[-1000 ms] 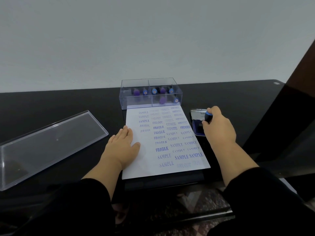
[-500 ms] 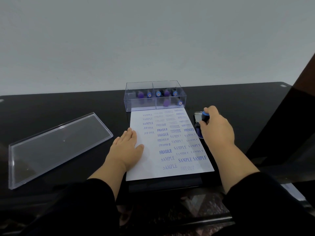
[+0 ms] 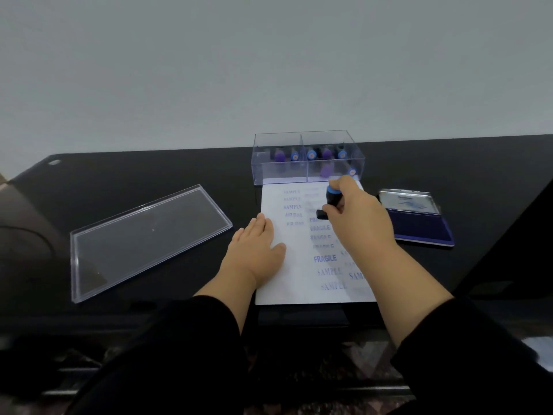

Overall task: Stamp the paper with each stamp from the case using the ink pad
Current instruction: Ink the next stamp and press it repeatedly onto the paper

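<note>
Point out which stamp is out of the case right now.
The blue-capped black stamp gripped by the right hand over the paper. The other stamps all sit inside the clear case.

Your right hand [image 3: 359,217] grips the blue-topped black stamp [image 3: 331,199] upright over the white printed paper [image 3: 302,265]; the open blue ink pad [image 3: 419,223] lies to its right.

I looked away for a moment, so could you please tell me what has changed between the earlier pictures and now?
The right hand, gripping the blue-topped stamp throughout, carried it leftward from the open ink pad to over the upper part of the paper. The left hand stayed flat on the paper. The stamp case and its clear lid stayed where they were.
</note>
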Available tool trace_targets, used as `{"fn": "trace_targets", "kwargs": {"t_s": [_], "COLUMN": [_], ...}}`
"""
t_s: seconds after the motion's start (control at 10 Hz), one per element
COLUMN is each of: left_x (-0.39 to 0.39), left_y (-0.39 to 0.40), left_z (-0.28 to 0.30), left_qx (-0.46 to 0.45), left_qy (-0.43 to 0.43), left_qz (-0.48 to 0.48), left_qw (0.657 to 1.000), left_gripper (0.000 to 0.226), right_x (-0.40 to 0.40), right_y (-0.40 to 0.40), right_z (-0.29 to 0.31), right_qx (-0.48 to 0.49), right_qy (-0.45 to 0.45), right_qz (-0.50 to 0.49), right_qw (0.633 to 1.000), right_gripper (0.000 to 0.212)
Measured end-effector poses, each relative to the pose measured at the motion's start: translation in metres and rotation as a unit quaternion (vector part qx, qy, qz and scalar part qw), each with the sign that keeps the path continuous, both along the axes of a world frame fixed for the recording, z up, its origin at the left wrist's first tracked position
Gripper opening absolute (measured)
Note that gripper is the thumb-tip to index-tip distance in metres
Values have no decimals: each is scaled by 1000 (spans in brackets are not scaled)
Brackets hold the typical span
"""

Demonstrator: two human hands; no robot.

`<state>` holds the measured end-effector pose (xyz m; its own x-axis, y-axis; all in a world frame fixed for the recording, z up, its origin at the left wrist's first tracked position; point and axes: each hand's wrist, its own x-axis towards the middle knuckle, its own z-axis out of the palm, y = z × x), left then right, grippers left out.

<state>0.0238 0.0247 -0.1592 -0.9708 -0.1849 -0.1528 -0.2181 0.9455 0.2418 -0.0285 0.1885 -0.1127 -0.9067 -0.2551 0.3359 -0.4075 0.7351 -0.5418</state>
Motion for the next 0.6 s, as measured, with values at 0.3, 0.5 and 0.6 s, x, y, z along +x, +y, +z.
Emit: {"fn": "trace_targets", "kwargs": {"t_s": [0.3,0.5,0.6], "left_x": [0,0,0], "left_y": [0,-1,-1], "left_z": [0,-1,-1], "left_qx": [-4,-5,-5], "left_qy": [5,6,5], "left_qz": [-2,-4,-5], "left_qw": [1000,1000,1000], "left_gripper": [62,62,62], "right_x": [4,5,5], "right_y": [-31,-36,-36], "right_z": [-15,-22,-25], "right_qx": [19,30,23], "right_qy": [-19,-25,-27], "right_qz": [66,71,63], "right_qw": [997,997,997], "right_gripper": [30,31,31]}}
